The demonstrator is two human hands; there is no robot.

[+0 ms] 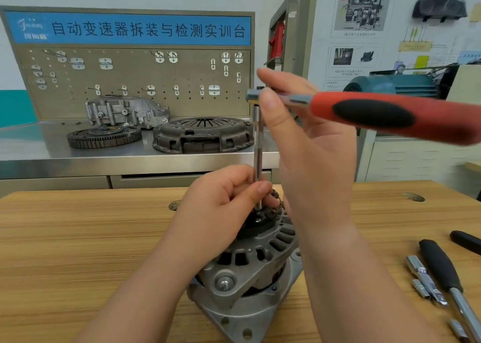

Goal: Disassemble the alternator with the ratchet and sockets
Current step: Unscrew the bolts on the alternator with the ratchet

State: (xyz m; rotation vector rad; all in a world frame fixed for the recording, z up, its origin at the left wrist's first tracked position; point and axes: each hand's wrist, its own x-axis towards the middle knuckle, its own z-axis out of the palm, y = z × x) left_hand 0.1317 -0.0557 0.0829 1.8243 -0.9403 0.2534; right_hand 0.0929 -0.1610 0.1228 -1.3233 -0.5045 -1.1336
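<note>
Nearest you, the alternator (250, 272) stands on end on the wooden counter (78, 238), pulley side down as far as you can tell, with its slotted rear housing facing up. To its right lie spare sockets (423, 277) and a black-handled tool (440, 264), apart from the work. Your left hand (221, 204) sits on top of the alternator, its grip pinching the lower end of the extension bar (257, 144) between thumb and fingertips, steadying it on a fastener in the dark rear plate; the socket itself is mostly hidden. Higher up, your right hand (307, 139) has its grip pinching the head of the ratchet (372, 113), not the red and black handle, which juts free to the right. That suggests you are seating the tool or spinning a rear fastener by finger. Next, keep the bar upright and square on the fastener, then move your right hand to the handle if it needs force. Beyond, a clutch cover (203, 134) rests on the steel bench.
</note>
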